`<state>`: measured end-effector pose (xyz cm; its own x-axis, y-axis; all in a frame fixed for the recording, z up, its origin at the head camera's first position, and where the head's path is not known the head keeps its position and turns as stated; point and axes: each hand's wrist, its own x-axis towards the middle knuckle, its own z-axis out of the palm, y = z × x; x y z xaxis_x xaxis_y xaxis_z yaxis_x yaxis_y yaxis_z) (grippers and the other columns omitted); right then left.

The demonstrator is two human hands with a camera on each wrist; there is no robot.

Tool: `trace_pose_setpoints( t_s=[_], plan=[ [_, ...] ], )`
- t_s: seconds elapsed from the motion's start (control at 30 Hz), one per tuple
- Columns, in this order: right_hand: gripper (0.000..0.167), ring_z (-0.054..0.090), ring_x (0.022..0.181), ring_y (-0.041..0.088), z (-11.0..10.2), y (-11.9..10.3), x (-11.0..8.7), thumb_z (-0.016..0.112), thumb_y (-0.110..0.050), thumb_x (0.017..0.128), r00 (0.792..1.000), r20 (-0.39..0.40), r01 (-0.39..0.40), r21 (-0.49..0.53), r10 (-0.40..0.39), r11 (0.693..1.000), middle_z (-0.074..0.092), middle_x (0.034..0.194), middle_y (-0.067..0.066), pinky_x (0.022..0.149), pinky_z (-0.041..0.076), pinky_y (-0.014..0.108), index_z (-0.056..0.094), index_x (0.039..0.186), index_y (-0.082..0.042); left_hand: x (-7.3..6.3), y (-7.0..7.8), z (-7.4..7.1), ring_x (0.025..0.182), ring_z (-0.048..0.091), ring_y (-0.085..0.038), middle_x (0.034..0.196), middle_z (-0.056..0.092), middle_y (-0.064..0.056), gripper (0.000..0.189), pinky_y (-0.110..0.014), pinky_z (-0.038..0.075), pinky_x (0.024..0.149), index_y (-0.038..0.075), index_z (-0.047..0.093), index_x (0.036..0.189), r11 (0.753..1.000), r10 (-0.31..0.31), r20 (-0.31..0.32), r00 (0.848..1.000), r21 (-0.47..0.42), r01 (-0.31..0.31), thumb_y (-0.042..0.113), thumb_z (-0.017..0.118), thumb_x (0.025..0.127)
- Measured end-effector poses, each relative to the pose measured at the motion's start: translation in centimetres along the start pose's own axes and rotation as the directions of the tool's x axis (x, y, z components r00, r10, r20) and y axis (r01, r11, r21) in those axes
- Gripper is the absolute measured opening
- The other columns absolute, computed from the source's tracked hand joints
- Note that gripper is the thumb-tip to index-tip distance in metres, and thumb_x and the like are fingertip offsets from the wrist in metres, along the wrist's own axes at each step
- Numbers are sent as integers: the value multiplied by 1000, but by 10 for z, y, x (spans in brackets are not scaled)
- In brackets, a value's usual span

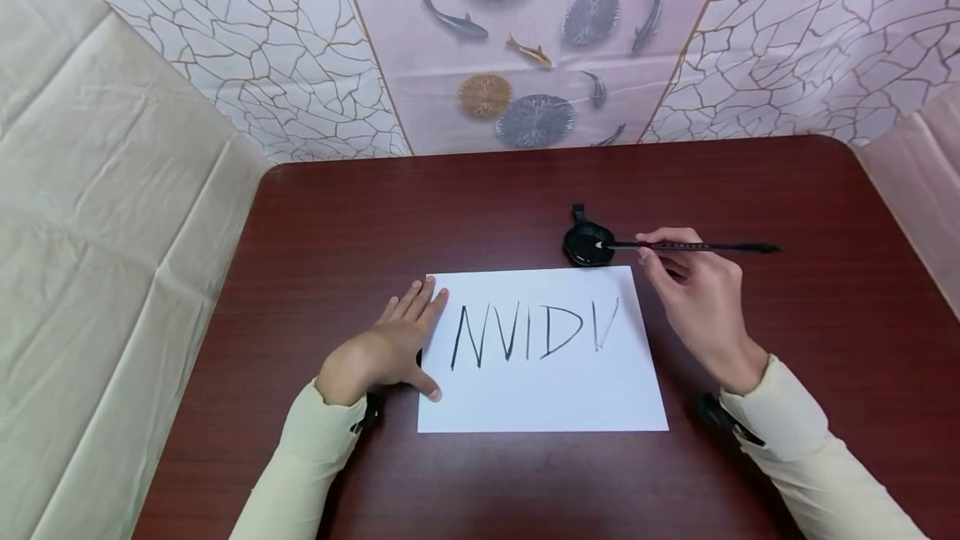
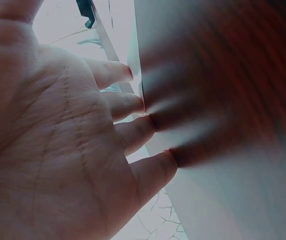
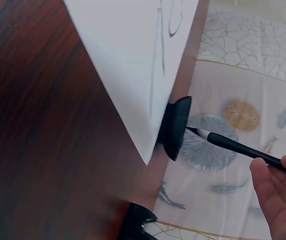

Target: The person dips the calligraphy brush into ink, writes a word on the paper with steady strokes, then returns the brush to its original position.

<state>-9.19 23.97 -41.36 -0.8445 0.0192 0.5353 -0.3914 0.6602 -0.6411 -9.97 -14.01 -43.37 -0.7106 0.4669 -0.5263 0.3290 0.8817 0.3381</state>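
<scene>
Between thumb and fingers my right hand [image 1: 697, 294] pinches a dark-handled brush [image 1: 697, 247], held nearly level above the table. Its pale, dark-tipped bristles [image 3: 198, 132] reach into a small black ink dish [image 1: 583, 247] with a short handle. My left hand [image 1: 390, 348] lies spread over the left edge of a white paper sheet [image 1: 540, 398], thumb and fingertips at the sheet. Thin black brush strokes [image 1: 547, 332] on the paper read "NVIDV", the last letter fainter than the first ones. In the left wrist view the left fingers [image 2: 153, 172] are extended, fingertips down at the surface.
The dark red-brown wooden table [image 1: 360, 215] spreads around the sheet. Behind it hangs a patterned cloth [image 1: 525, 48] with fish and round motifs. A pale cloth [image 1: 112, 273] covers the left side. The ink dish stands right at the paper's far edge.
</scene>
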Motion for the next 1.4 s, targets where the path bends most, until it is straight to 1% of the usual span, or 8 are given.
trace_pose_setpoints(
  t_s=[0.1, 0.27, 0.37, 0.5, 0.6, 0.8, 0.97, 1.4],
  plan=[
    [20, 67, 99, -11, 4, 2, 1, 75, 1, 95, 1000, 27, -12, -21, 13, 1000, 79, 112, 9, 82, 48, 1, 73, 115, 0, 0, 0, 0, 162, -15, -31, 176, -18, -13, 146, -54, 2, 131, 11, -2, 170, 1000, -1, -2, 1000, -1, 1, 46, 98, 70],
    [19, 77, 97, 19, 7, 5, 0, 76, -1, 96, 998, 51, -26, -32, 28, 999, 79, 114, 10, 83, 45, 0, 74, 115, -1, 1, 1, 0, 162, -15, -31, 175, -19, -13, 146, -55, 1, 131, 11, -3, 170, 1000, -8, 0, 1000, 7, 8, 47, 98, 70],
    [19, 78, 97, 18, 6, 5, -1, 76, 0, 95, 999, 43, -23, -39, 25, 999, 79, 112, 11, 83, 45, 0, 73, 114, 0, 1, 1, -1, 162, -15, -31, 175, -19, -13, 146, -55, 1, 131, 11, -3, 170, 1000, -8, 2, 1000, 7, 8, 47, 98, 71],
    [19, 74, 97, -3, 0, 3, -4, 76, 0, 95, 1000, 15, -12, -42, 13, 999, 79, 111, 10, 83, 47, 1, 73, 114, 1, 1, 1, -1, 162, -15, -32, 175, -18, -13, 146, -55, 1, 131, 10, -2, 170, 1000, -7, 4, 1000, 1, 7, 46, 98, 71],
    [21, 70, 97, -11, -7, 0, -8, 77, 2, 94, 1000, -8, -4, -25, 4, 1000, 79, 113, 10, 85, 48, 3, 72, 115, 2, 1, 1, 0, 162, -15, -32, 175, -18, -13, 146, -55, 1, 131, 10, -2, 170, 1000, -7, 7, 1000, 0, 7, 46, 98, 71],
    [27, 67, 99, -15, -19, -9, -19, 79, 11, 87, 998, -49, 29, 8, -28, 1000, 79, 112, 13, 90, 50, 6, 72, 112, 5, 2, 0, 0, 162, -16, -31, 175, -20, -12, 147, -55, 0, 131, 11, -4, 170, 1000, -9, 10, 1000, -4, 9, 46, 98, 71],
    [24, 62, 100, -20, -28, -12, -32, 79, 10, 85, 996, -73, 52, -47, -55, 998, 79, 107, 13, 94, 46, 5, 73, 108, 4, 1, -1, 0, 162, -16, -31, 175, -20, -12, 147, -55, 0, 131, 11, -4, 170, 1000, -9, 7, 1000, -11, 9, 46, 98, 70],
    [21, 55, 101, -25, -28, -5, -53, 76, 6, 85, 999, -35, 28, -108, -32, 994, 80, 104, 9, 88, 41, 1, 74, 104, -4, 3, 0, 0, 162, -17, -31, 175, -20, -13, 147, -55, 0, 131, 10, -4, 170, 1000, -14, 12, 1000, -3, 14, 46, 98, 71]
  ],
)
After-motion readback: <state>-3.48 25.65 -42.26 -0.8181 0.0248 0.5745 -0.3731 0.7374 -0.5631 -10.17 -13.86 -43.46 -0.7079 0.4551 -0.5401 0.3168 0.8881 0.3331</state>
